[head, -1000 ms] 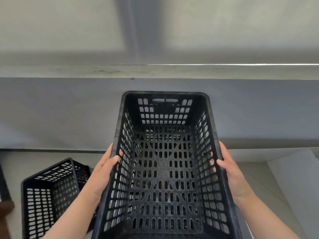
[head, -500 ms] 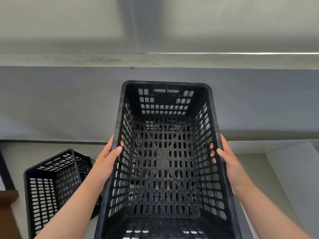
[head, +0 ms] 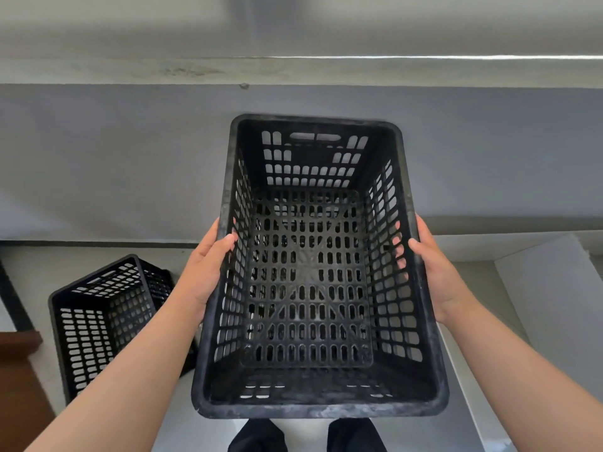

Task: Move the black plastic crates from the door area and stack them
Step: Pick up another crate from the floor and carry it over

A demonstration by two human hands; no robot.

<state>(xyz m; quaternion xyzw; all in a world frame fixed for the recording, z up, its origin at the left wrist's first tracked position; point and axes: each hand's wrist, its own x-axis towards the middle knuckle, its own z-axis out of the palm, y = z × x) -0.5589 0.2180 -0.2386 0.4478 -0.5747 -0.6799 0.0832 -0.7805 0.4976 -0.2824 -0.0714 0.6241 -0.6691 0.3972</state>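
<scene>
Held aloft: black crate (head: 306,288), left hand (head: 205,272) and right hand (head: 437,272) fingers clamped on its side walls. Second crate (head: 98,321) on floor (head: 182,429), left of the held one; white panel (head: 554,305) right of it.

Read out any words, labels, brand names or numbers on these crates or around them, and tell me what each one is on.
No readable text anywhere.
The held black crate shows only moulded slots, no label or brand.
The floor crate likewise.
The grey wall carries no sign.
</scene>
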